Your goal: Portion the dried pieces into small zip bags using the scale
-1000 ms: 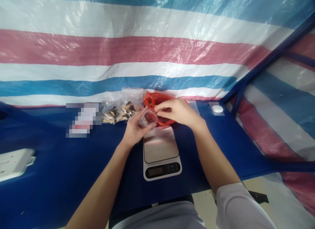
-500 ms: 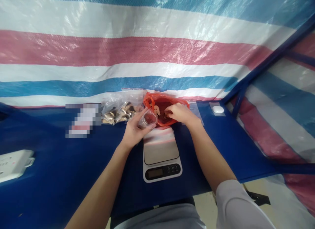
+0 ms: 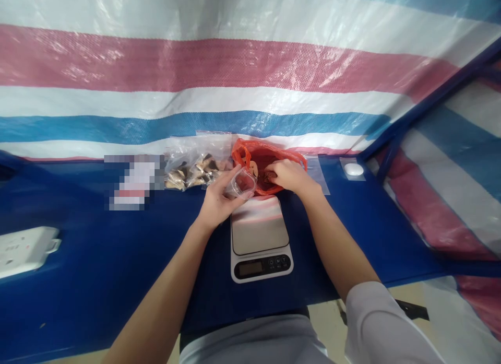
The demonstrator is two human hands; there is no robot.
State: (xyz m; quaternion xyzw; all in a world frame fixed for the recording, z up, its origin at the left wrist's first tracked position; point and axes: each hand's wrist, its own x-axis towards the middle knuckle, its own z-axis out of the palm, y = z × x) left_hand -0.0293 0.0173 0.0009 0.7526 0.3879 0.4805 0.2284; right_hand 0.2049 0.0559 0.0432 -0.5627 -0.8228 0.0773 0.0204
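My left hand [image 3: 216, 197] is closed around a clear plastic cup [image 3: 244, 183], tilted with its mouth toward the red plastic bag [image 3: 270, 144]. The bag lies open behind the scale, with pale and brown dried slices [image 3: 254, 169] inside. My right hand [image 3: 288, 175] reaches into the bag, fingers bent down at reddish-brown pieces; what they grip, if anything, I cannot make out. A white kitchen scale [image 3: 261, 233] with a shiny metal plate sits just in front of the bag. Nothing rests on its plate, and its display looks dark.
Clear zip bags of dried pieces [image 3: 203, 168] lie left of the red bag. A blurred-out item [image 3: 135, 181] is farther left, and a white power strip [image 3: 27, 249] at the left edge. A white round object [image 3: 353, 169] on a small clear bag lies right. Striped sheeting [image 3: 219, 66] hangs behind.
The view has tilted down a little, so everything sits slightly higher and to the right. The cup stays in my left hand, and my right hand remains in the red bag.
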